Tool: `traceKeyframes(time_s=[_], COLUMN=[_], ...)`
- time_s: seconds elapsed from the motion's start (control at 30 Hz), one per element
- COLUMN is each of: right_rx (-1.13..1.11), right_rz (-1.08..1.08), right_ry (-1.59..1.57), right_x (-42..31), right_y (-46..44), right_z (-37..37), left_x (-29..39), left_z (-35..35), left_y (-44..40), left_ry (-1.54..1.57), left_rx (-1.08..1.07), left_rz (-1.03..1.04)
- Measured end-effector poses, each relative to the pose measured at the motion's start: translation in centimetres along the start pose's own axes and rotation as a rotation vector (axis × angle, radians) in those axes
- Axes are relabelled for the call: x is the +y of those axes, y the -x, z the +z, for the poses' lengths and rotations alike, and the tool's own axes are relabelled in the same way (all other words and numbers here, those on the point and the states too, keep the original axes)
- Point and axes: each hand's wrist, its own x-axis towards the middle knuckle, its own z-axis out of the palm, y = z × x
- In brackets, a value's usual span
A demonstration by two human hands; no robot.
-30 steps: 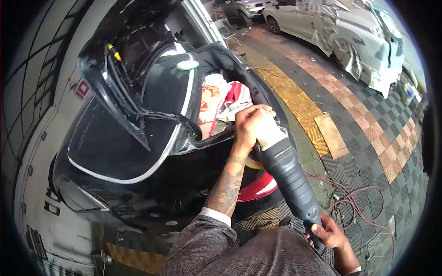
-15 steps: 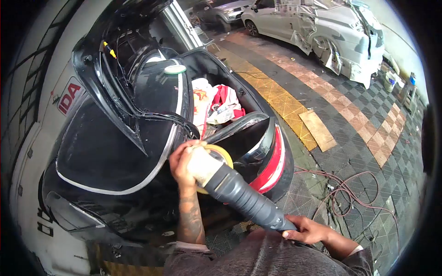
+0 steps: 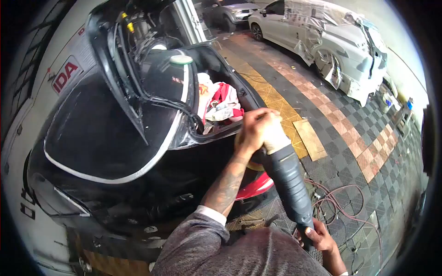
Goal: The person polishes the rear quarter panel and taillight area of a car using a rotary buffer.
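A polisher with a black ribbed body and a pale head is in both my hands. My left hand is closed over its head, above the car's rear corner. My right hand grips the rear end of the body, close to my waist. Only a bit of the yellow pad shows under my left forearm. The black car has its rear lid raised, and a grey-white tape strip edges its rear window. Just below the pad, the red tail light is partly covered by my arm.
Red and white cloths lie in the open trunk. A round green-and-white object sits on the glass. A reddish hose coils on the tiled floor near a cardboard piece. Farther off stands a white car partly masked with paper.
Both hands have swung the polisher to the right, its head now over the rear corner and its body more upright. The view has shifted slightly.
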Motion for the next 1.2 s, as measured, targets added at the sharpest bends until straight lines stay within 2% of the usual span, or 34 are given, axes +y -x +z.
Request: traceKeyframes(time_s=[0.1,0.3,0.37,0.4,0.43,0.5,0.6,0.7,0.83,1.03,1.1,1.2], right_rx=[-0.010,-0.037,-0.091,-0.116,-0.149,-0.211,-0.315,-0.359,-0.343,-0.238,-0.077,0.058], right_rz=[-0.039,-0.012,0.114,0.016,0.015,-0.097,-0.046,-0.047,0.009,-0.062,0.097,0.085], right_ry=[0.048,0.247,0.315,0.400,0.520,0.500,0.571,0.592,0.611,0.610,0.374,0.268], right_x=[0.4,2.3,1.6,2.3,1.7,1.7,0.5,-0.3,-1.0,-0.3,-0.2,-0.2], right_y=[0.1,-1.5,-2.1,-2.9,-3.1,-4.3,-5.2,-5.6,-5.0,-3.1,-2.0,-0.9], right_z=[0.8,3.2,4.2,4.5,4.8,6.0,6.9,7.1,6.7,4.3,4.0,3.7], left_x=[0.6,4.4,5.5,6.1,6.9,8.2,9.4,9.2,9.2,7.0,5.1,3.6], left_z=[-0.3,-4.8,-7.0,-7.8,-8.6,-10.5,-11.9,-12.9,-12.1,-8.4,-6.8,-4.3], left_y=[1.1,6.1,8.1,9.0,9.8,11.8,14.3,15.9,15.9,10.6,7.9,4.2], left_ry=[0.039,-0.057,-0.014,-0.028,-0.043,-0.051,-0.047,-0.026,-0.035,-0.078,0.010,-0.033], left_rx=[0.008,0.058,0.120,0.164,0.208,0.238,0.356,0.378,0.385,0.269,0.175,0.078], left_rz=[-0.010,0.098,0.066,0.086,0.109,0.089,0.113,0.173,0.147,0.100,0.147,0.073])
